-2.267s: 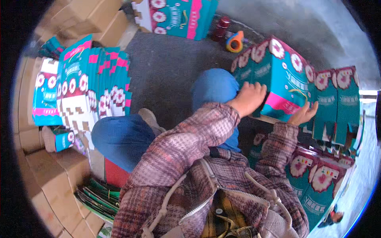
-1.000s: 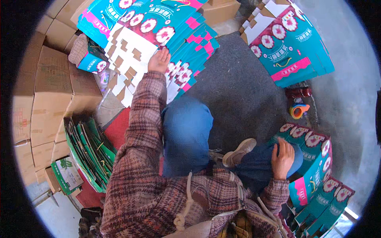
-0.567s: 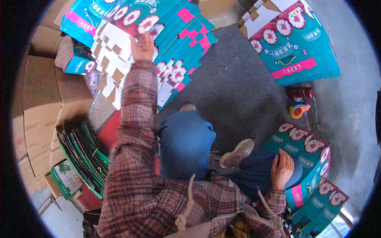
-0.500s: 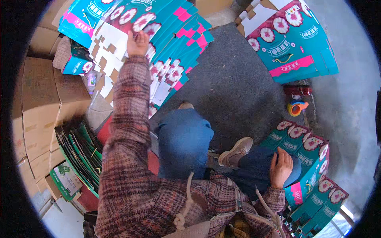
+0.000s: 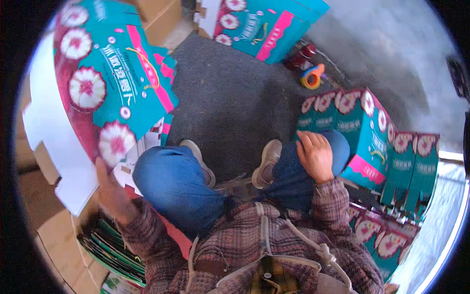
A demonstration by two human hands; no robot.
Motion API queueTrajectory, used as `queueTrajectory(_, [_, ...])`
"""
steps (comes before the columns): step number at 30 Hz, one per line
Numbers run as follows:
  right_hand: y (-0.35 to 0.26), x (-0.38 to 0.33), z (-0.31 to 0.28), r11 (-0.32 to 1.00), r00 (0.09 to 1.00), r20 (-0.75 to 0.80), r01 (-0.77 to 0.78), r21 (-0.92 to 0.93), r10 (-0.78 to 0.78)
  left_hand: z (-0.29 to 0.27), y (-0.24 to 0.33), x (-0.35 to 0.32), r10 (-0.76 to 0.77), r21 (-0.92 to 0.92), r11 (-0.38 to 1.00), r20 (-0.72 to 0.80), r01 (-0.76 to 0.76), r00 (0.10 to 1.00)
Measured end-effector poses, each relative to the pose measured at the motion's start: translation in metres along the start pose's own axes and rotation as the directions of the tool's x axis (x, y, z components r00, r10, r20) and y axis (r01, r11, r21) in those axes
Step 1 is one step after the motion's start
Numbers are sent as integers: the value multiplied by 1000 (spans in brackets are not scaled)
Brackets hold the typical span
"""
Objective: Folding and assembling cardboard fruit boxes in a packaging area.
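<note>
My left hand [image 5: 115, 196] grips the lower edge of a flat teal carton [image 5: 115, 54] at the left, its thumb lying on the printed side. The carton is printed with round purple-and-white slices and a pink band, carries a yellow cord handle, and has a white flap [image 5: 54, 122] along its left side. Its other fingers are hidden behind the cardboard. My right hand [image 5: 316, 158] lies on my right knee, fingers stretched out and holding nothing. Just right of that knee stand folded-up teal cartons [image 5: 374, 147] with the same print.
More flat teal cartons [image 5: 289, 19] lie at the far side. An orange and blue tape dispenser [image 5: 312, 77] sits on the dark floor [image 5: 230, 93] near the wall. Dark green folded cartons [image 5: 110, 250] stand packed at lower left. Brown boxes [image 5: 159, 19] are at the back left.
My left hand has drawn back from the pile toward me, bringing a flat carton with it. The view has turned right. My right hand stays on the knee.
</note>
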State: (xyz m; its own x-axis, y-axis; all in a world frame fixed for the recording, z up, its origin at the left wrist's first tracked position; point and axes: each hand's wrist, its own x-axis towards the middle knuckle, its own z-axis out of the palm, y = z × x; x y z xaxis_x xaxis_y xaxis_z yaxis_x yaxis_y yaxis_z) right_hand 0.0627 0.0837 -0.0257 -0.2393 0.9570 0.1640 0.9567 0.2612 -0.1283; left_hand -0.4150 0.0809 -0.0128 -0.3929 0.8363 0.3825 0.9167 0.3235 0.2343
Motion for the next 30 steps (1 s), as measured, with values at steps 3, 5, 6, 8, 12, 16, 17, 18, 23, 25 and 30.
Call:
queueTrajectory(3, [0,-4,-2,1000,999,-41,-3,9,3,-20,30,21,-447,-882,284,226,377,865])
queueTrajectory(5, [6,-12,-4,1000,996,-81,-18,19,19,-26,70,36,-223,-846,509,50,160,974])
queueTrajectory(6, [7,-15,-5,999,994,-108,-20,35,23,-25,92,40,-343,-831,489,96,264,935])
queueTrajectory(8, [12,-21,-11,999,989,-148,-19,38,25,-15,130,52,19,-799,587,173,129,985])
queueTrajectory(12, [14,-23,-19,985,966,-234,-71,157,107,20,150,49,392,-896,443,183,-11,902])
queueTrajectory(16, [21,-3,-52,945,896,-413,-18,328,161,18,145,52,474,-908,418,224,5,851])
queueTrajectory(17, [19,11,-64,966,892,-447,48,254,74,17,142,52,500,-920,392,208,-6,841])
queueTrajectory(18, [14,24,-74,976,894,-446,68,209,34,17,139,52,526,-933,360,189,-16,829])
queueTrajectory(23, [29,81,-83,877,949,250,49,478,-189,26,146,54,556,-935,303,330,183,763])
queueTrajectory(25, [33,94,-64,830,947,232,57,555,-220,36,163,59,480,-929,366,135,-58,867])
queueTrajectory(30, [8,151,-49,919,934,300,64,389,-192,89,169,58,284,-700,645,-154,-308,946])
